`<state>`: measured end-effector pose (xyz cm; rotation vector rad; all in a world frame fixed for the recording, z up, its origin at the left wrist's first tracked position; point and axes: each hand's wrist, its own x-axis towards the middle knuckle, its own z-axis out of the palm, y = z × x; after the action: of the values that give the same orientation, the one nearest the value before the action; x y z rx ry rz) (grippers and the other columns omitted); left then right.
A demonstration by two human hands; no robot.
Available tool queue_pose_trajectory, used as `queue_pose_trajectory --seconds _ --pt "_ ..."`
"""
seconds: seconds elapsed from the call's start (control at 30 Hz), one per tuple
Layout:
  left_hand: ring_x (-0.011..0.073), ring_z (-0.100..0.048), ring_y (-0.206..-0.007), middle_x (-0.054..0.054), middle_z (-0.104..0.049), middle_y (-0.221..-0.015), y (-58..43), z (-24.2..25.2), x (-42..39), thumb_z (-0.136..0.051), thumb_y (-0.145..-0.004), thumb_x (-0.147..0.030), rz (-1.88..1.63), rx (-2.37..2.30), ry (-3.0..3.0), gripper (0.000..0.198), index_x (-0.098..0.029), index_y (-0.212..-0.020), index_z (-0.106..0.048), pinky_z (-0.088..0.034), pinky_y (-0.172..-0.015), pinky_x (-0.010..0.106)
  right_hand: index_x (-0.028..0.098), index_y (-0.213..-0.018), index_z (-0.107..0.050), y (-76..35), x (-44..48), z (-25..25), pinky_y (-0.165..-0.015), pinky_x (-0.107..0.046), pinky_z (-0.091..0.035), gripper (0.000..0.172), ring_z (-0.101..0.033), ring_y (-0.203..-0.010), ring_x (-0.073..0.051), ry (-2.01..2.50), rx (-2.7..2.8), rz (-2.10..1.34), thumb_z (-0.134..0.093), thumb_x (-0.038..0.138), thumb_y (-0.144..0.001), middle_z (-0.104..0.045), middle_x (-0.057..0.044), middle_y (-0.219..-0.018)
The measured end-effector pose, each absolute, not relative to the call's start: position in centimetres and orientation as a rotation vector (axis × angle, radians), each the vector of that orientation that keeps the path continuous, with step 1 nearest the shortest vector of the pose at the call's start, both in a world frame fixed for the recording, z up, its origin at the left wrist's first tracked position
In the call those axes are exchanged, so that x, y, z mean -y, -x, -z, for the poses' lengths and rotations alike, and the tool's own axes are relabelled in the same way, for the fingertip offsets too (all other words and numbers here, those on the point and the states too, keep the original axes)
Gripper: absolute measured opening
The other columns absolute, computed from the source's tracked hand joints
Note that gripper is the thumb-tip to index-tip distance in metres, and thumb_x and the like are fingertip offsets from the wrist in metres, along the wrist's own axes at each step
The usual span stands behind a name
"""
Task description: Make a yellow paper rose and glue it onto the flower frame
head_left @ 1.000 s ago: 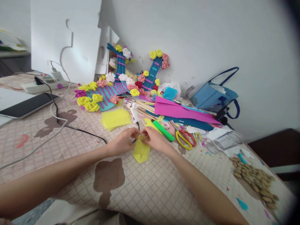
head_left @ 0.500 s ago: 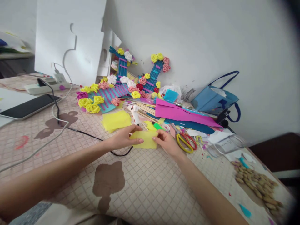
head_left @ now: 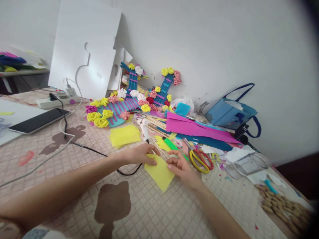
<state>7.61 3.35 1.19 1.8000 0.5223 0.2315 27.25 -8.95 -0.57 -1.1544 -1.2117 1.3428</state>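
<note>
A small yellow paper sheet (head_left: 160,174) hangs tilted between my hands, one corner pointing toward me. My left hand (head_left: 143,154) pinches its upper left side between thumb and fingers. At its right corner, the thumb and fingers of my right hand (head_left: 183,169) close on the edge. Just beyond lie a white glue gun (head_left: 144,129), a green marker (head_left: 171,144) and a stack of yellow paper (head_left: 124,135). Yellow-handled scissors (head_left: 198,162) and a red-handled pair (head_left: 208,159) rest to the right of my right hand.
Guitar shapes with paper flowers (head_left: 119,111) stand against the wall. Behind my hands lie wooden sticks (head_left: 156,121) and magenta sheets (head_left: 196,127). A blue bag (head_left: 229,113) stands right, peanuts (head_left: 281,205) lie near the right edge. A black cable (head_left: 87,147) crosses the left side.
The yellow sheet has turned from lying level to a diamond-like tilt, its corner now toward me. My hands have shifted slightly with it, and the view has moved a little.
</note>
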Motion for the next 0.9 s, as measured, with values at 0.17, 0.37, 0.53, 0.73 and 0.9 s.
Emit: queue_pose_trajectory --seconds 0.17,0.37,0.53,0.73,0.9 --pt "0.0111 -0.053 -0.06 -0.003 -0.055 -0.069 -7.3 -1.5 -2.7 -0.067 -0.071 -0.042 -0.286 -0.518 -1.711 0.044 -0.017 -0.105 -0.057 -0.041 -0.05 0.019 0.023 -0.09 -0.05 -26.9 9.2 0.9 -0.058 -0.024 -0.036 0.016 -0.048 -0.067 -0.012 1.249 1.367 -1.244 -0.06 0.033 -0.081 -0.049 0.003 -0.074" --pt "0.0092 -0.053 -0.058 -0.001 -0.054 -0.069 -7.2 -2.0 -2.2 -0.055 -0.081 -0.047 -0.34 -0.733 -1.503 0.035 -0.013 -0.093 -0.057 -0.045 -0.053 0.021 0.022 -0.083 -0.053 -26.6 9.5 0.9 -0.06 -0.025 -0.037 0.011 -0.046 -0.067 -0.014 1.38 1.403 -1.133 -0.057 0.032 -0.08 -0.049 0.001 -0.074" --pt "0.0141 -0.06 -0.063 0.003 -0.061 -0.07 -7.1 -1.4 -2.5 -0.051 -0.081 -0.056 -0.347 -0.768 -1.372 0.046 -0.013 -0.095 -0.057 -0.048 -0.057 0.026 0.021 -0.083 -0.053 -26.6 9.6 1.2 -0.058 -0.024 -0.035 0.009 -0.045 -0.066 -0.013 1.38 1.395 -1.157 -0.056 0.028 -0.08 -0.048 0.002 -0.072" --pt "0.0129 -0.059 -0.06 0.002 -0.063 -0.07 -6.9 -0.6 -3.0 -0.063 -0.075 -0.043 -0.307 -0.714 -1.434 0.036 -0.014 -0.095 -0.057 -0.047 -0.056 0.024 0.02 -0.085 -0.056 -26.6 9.8 1.0 -0.06 -0.024 -0.038 0.007 -0.049 -0.068 -0.013 1.404 1.429 -1.162 -0.054 0.026 -0.081 -0.053 0.001 -0.075" --pt "0.0096 -0.052 -0.052 -0.003 -0.057 -0.06 -7.0 0.0 -3.3 -0.062 -0.074 -0.033 -0.333 -0.663 -1.605 0.027 -0.014 -0.093 -0.057 -0.04 -0.049 0.02 0.021 -0.096 -0.062 -26.9 10.2 0.3 -0.07 -0.029 -0.044 0.021 -0.056 -0.081 -0.016 1.364 1.597 -1.222 -0.045 0.016 -0.083 -0.061 -0.004 -0.092"
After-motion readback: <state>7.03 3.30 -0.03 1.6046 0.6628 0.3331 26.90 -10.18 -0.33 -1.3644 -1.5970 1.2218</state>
